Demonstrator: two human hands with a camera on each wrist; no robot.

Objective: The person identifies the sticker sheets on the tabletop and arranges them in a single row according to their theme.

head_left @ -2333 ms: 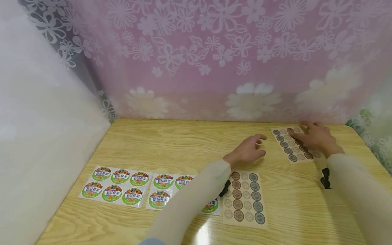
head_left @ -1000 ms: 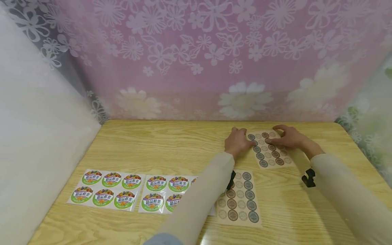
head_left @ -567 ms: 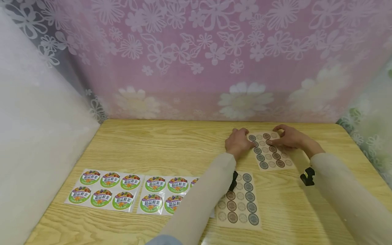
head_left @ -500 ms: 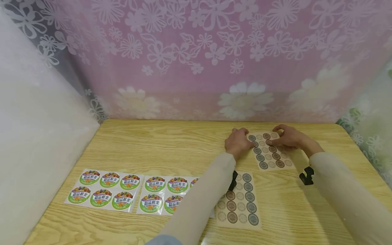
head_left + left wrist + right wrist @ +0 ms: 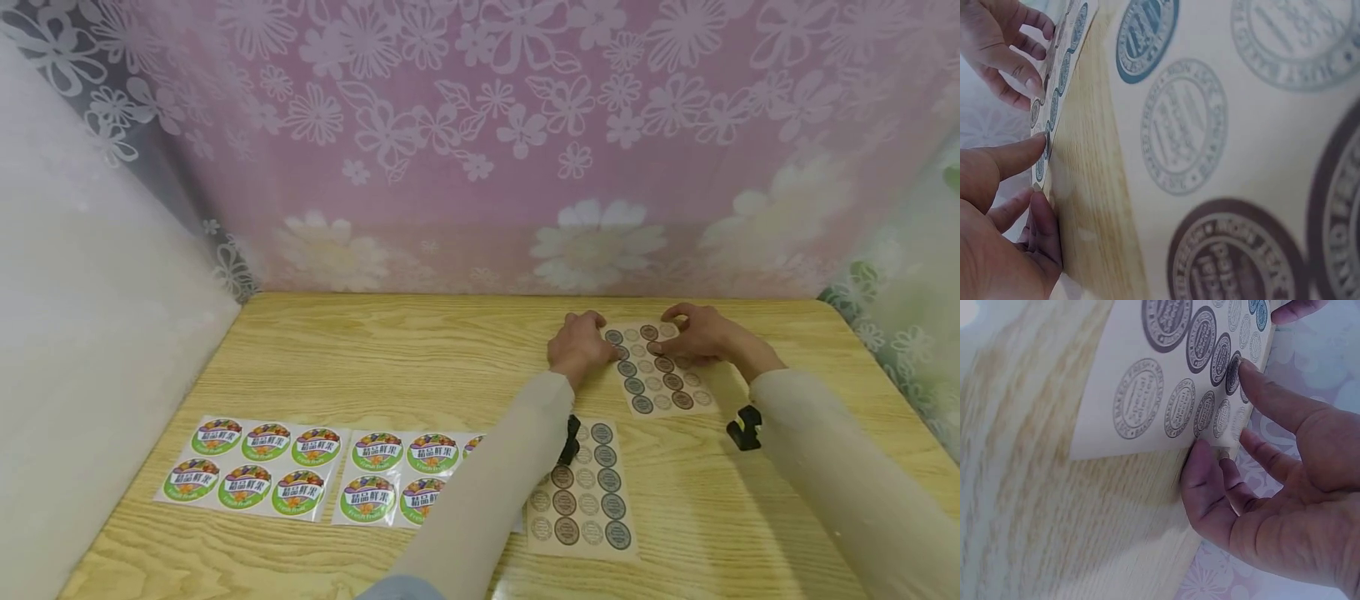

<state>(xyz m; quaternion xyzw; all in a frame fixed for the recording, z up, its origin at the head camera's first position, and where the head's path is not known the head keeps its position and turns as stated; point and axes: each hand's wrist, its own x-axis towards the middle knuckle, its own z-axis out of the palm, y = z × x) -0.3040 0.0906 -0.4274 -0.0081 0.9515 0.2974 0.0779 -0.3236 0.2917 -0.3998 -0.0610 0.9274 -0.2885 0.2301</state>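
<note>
A sheet of round stickers (image 5: 660,383), with blue, pale and brown columns, lies flat at the far right of the table. My left hand (image 5: 581,343) holds its left edge, thumb on top and fingers curled at the far left corner. On the opposite edge, my right hand (image 5: 708,335) grips the sheet, its thumb (image 5: 1272,390) on a brown sticker and its fingers at the border. A second, similar sticker sheet (image 5: 588,504) lies nearer, partly under my left forearm; in the left wrist view that near sheet (image 5: 1185,125) fills the right side.
Two glossy sheets of fruit-label stickers lie at the front left: the outer sheet (image 5: 247,467) fully visible, the inner sheet (image 5: 397,475) partly hidden by my left sleeve. The wooden table (image 5: 375,358) ends at a pink flowered curtain (image 5: 465,208).
The far sticker sheet has shifted left with my right hand, and my left hand has come onto its left edge. Over the last half second both hands stay almost still.
</note>
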